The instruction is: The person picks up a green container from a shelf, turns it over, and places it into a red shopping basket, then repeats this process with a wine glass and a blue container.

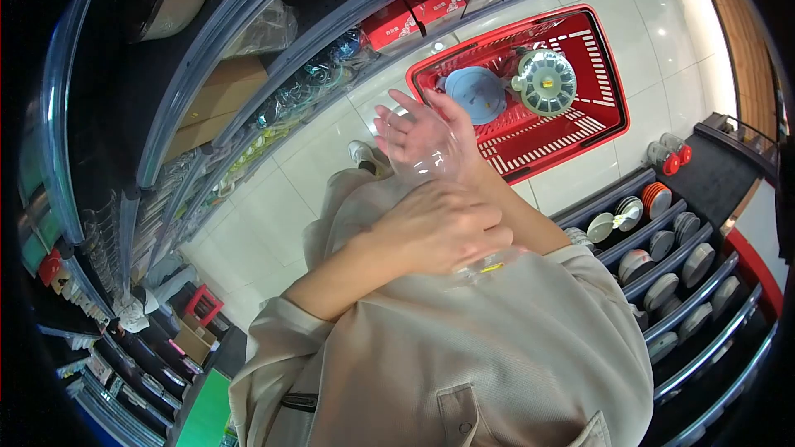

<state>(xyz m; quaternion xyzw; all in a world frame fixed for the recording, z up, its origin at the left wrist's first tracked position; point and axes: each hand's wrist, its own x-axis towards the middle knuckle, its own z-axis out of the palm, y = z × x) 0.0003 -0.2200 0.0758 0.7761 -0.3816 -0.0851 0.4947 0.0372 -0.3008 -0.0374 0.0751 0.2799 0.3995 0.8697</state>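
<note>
A clear, rounded glass vessel [435,159] is held in front of my body, its wide end pointing away from me. My left hand [451,228] wraps around its middle, hiding that part. The near end [480,271] shows below my fist with a yellow sticker on it. Behind the wide end, my right hand [422,132] lies palm up with fingers spread, partly seen through the glass. Past my hands, a red shopping basket [609,136] on the floor holds a light-blue round item [476,93] and a clear ribbed container [546,83] with a yellow label.
Shelving [306,29] with boxes and wrapped glassware curves along my left and front. At the right, a low rack [633,281] carries several bowls and plates. Two red-lidded jars [671,153] stand near it. My shoe [364,156] shows on the tiled floor [257,252].
</note>
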